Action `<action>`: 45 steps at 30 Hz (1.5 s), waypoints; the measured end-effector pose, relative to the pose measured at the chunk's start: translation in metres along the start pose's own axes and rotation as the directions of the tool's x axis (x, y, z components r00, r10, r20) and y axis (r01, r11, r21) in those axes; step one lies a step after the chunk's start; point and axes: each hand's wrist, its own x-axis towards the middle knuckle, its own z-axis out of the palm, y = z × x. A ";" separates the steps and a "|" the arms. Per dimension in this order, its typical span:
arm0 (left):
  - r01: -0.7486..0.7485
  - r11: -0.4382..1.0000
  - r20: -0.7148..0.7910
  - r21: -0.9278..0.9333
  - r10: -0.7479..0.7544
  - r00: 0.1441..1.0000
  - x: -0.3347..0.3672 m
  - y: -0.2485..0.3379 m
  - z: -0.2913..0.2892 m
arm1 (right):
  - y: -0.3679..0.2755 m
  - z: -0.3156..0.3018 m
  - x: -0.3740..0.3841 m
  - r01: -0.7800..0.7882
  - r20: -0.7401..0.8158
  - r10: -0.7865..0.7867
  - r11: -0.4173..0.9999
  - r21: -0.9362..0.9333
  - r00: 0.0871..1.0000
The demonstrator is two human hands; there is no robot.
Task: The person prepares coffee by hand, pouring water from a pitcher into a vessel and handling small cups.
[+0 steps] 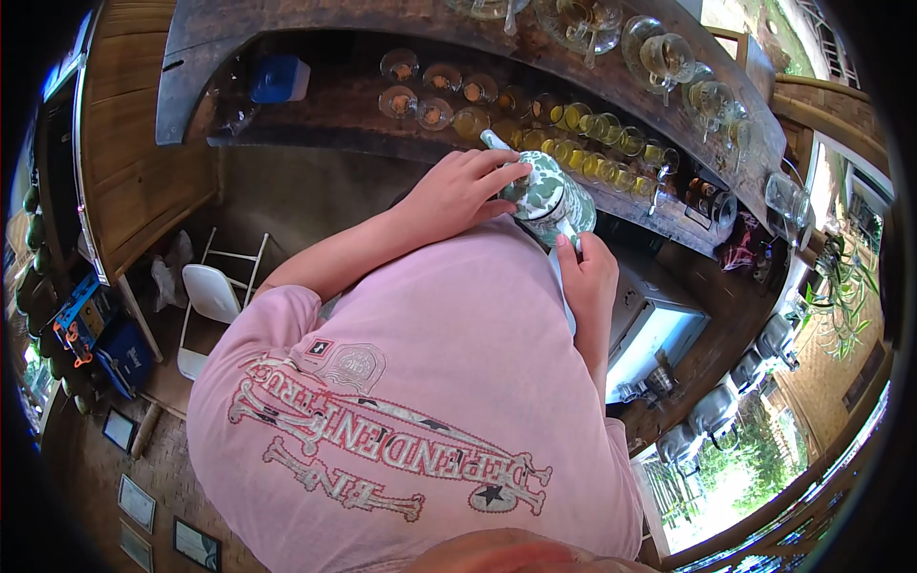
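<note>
presently, a green-and-white mottled pot (564, 186) is held at the near edge of the wooden counter (334, 119), beside rows of small glasses (573, 117). the right grip (585, 270) is closed around its handle (566, 228); the left grip (473, 181) lies over its top — whether pinching, i cannot tell. it looks stiff, smooth, probably weighty if filled — best held by the handle, body steadied.

Brown wooden panel (143, 124), white chair (210, 293), woven wall (170, 485) with framed papers (137, 503), sunlit greenery (764, 463) at right
</note>
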 end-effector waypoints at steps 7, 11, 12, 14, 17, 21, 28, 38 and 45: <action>-0.010 0.999 0.005 0.031 0.010 1.000 0.002 0.003 0.003 | 0.010 0.003 -0.003 -0.040 0.000 0.040 0.998 0.046 0.999; -0.040 0.997 -0.008 0.069 0.041 0.999 0.003 0.006 0.003 | 0.019 0.004 -0.003 -0.059 0.005 0.059 0.989 0.135 0.998; -0.061 0.995 -0.023 0.083 0.063 0.998 0.003 0.006 0.003 | 0.022 0.004 -0.003 -0.061 -0.002 0.062 0.988 0.141 0.998; -0.087 0.992 -0.026 0.089 0.090 0.996 0.007 0.009 0.001 | 0.026 0.004 -0.003 -0.059 -0.004 0.061 0.983 0.173 0.998; -0.138 0.985 -0.032 0.107 0.142 0.989 0.016 0.016 0.001 | 0.038 0.005 -0.006 -0.067 -0.014 0.073 0.966 0.249 0.997; -0.172 0.976 -0.014 0.133 0.175 0.984 0.026 0.028 0.004 | 0.046 0.001 -0.012 -0.026 -0.062 0.048 0.951 0.307 0.997; -0.268 0.949 0.109 0.168 0.252 0.962 0.055 0.051 0.031 | 0.092 -0.003 -0.027 -0.069 -0.124 0.122 0.929 0.363 0.985; -0.406 0.900 0.337 0.159 0.337 0.879 0.125 0.126 0.133 | 0.206 -0.041 -0.076 -0.127 -0.251 0.254 0.893 0.431 0.934; -0.442 0.891 0.492 0.102 0.341 0.801 0.182 0.193 0.241 | 0.313 -0.091 -0.106 -0.202 -0.371 0.372 0.884 0.423 0.851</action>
